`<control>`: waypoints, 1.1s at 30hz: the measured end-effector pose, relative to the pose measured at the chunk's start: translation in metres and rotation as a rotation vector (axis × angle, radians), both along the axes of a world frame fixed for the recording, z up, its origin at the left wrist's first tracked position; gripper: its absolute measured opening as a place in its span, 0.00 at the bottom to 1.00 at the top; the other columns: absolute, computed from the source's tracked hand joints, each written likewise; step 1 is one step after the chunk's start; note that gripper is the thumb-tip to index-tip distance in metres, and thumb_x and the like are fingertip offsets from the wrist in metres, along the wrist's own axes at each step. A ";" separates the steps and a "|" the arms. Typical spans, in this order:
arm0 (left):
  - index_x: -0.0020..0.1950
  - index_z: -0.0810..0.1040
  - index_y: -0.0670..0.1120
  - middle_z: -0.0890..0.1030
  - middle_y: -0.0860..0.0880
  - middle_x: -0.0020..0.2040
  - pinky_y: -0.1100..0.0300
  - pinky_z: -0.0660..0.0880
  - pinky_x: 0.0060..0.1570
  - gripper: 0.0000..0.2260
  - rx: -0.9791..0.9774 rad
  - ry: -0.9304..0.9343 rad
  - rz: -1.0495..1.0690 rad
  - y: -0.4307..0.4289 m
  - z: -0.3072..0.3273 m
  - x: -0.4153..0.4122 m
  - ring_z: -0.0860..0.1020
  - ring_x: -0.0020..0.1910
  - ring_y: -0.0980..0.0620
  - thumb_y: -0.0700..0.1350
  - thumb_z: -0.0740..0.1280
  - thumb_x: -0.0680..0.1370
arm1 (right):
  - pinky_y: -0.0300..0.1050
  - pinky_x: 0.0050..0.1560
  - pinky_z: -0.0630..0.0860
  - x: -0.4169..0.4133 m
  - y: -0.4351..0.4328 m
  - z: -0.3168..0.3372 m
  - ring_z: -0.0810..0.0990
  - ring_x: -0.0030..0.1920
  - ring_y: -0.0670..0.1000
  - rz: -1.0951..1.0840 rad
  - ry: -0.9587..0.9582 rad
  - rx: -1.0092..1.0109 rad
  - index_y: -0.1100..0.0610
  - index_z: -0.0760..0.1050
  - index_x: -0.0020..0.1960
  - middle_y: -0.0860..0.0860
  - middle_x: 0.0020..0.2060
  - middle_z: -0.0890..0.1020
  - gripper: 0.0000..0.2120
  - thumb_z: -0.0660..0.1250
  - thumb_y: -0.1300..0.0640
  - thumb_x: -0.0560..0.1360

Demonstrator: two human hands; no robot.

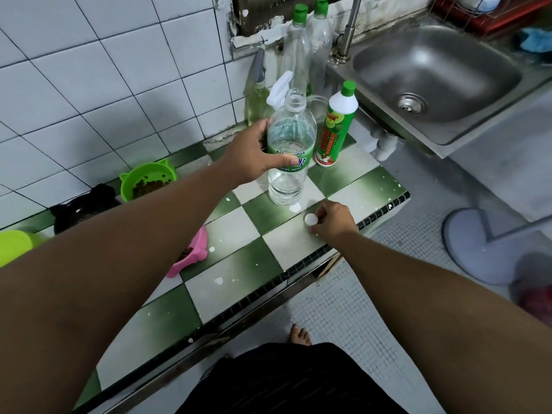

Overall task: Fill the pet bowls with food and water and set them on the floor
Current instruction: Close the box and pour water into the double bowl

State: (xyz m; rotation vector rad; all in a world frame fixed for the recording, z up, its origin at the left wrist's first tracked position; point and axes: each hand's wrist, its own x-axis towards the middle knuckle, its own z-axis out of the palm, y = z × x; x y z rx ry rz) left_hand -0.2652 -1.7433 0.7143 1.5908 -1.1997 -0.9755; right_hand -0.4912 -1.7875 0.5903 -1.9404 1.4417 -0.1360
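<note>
An uncapped clear water bottle [288, 150] with a green label stands upright on the checkered counter [239, 282], partly full. My left hand [254, 150] grips it around the label. My right hand [333, 221] pinches the white bottle cap [310, 219] just above the counter near its front edge. A green cat-eared bowl [149, 180] with kibble sits by the wall. Beside it is a black bowl [80, 209]. A pink bowl [191, 255] with kibble is half hidden under my left forearm.
A green-and-white detergent bottle [336, 127], a spray bottle [258, 97] and two tall empty bottles [307, 46] crowd the counter's back. The steel sink [436, 76] lies to the right. A lime container [15, 246] is at far left. Tiled floor [343, 300] and my bare foot [300, 334] are below.
</note>
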 end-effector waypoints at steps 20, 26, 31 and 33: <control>0.73 0.69 0.53 0.80 0.56 0.63 0.53 0.77 0.64 0.48 -0.025 -0.151 0.271 -0.002 0.003 -0.035 0.80 0.60 0.57 0.62 0.84 0.57 | 0.35 0.61 0.68 0.058 -0.018 0.048 0.75 0.59 0.40 0.077 -0.630 -0.028 0.49 0.67 0.66 0.43 0.59 0.78 0.33 0.80 0.54 0.67; 0.59 0.77 0.49 0.82 0.56 0.49 0.63 0.81 0.49 0.29 -0.134 -0.154 0.464 0.014 0.021 -0.024 0.82 0.46 0.62 0.54 0.84 0.63 | 0.29 0.57 0.72 0.066 -0.021 0.059 0.76 0.55 0.31 0.144 -0.670 -0.006 0.54 0.69 0.69 0.43 0.57 0.80 0.37 0.82 0.54 0.65; 0.59 0.79 0.50 0.85 0.51 0.52 0.52 0.84 0.51 0.30 -0.178 0.010 0.668 0.045 0.040 0.002 0.85 0.49 0.56 0.57 0.82 0.61 | 0.46 0.65 0.76 0.095 -0.003 0.066 0.78 0.62 0.42 0.209 -0.607 -0.022 0.50 0.66 0.70 0.44 0.61 0.79 0.52 0.86 0.43 0.52; 0.61 0.78 0.48 0.85 0.51 0.53 0.51 0.84 0.51 0.32 -0.200 0.056 0.727 0.064 0.047 0.013 0.85 0.50 0.54 0.58 0.82 0.61 | 0.50 0.65 0.76 0.111 0.009 0.070 0.79 0.62 0.47 0.259 -0.577 -0.075 0.50 0.67 0.69 0.47 0.62 0.79 0.51 0.86 0.46 0.51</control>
